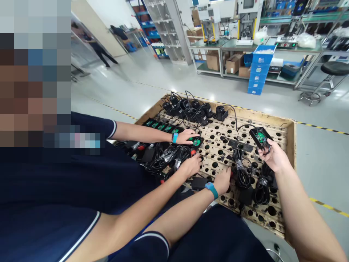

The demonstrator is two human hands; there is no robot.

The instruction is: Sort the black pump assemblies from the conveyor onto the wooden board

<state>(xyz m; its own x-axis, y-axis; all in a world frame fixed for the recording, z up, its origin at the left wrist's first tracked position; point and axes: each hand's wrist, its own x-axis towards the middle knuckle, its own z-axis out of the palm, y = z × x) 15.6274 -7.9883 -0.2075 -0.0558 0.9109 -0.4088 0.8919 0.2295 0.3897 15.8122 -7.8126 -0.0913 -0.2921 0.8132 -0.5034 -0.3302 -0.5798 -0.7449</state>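
My right hand (275,156) grips a black open housing with a green circuit board (260,137), raised over the right of the perforated wooden tray (215,149); a black cable trails from it. My left hand (222,180), with a teal wristband, is low over the tray, fingers curled beside a small red piece (231,174); what they hold is hidden. Right of it lies a tied black cable bundle (242,171) with a black adapter box (245,195). Another cable bundle (262,189) lies below my right hand.
A co-worker on the left has one hand (188,136) on a circuit-board housing (196,142) and another hand (193,164) near a red piece. Black round units (201,117) crowd the tray's far side. Blue bins (260,69) stand stacked on the floor beyond, before workbenches.
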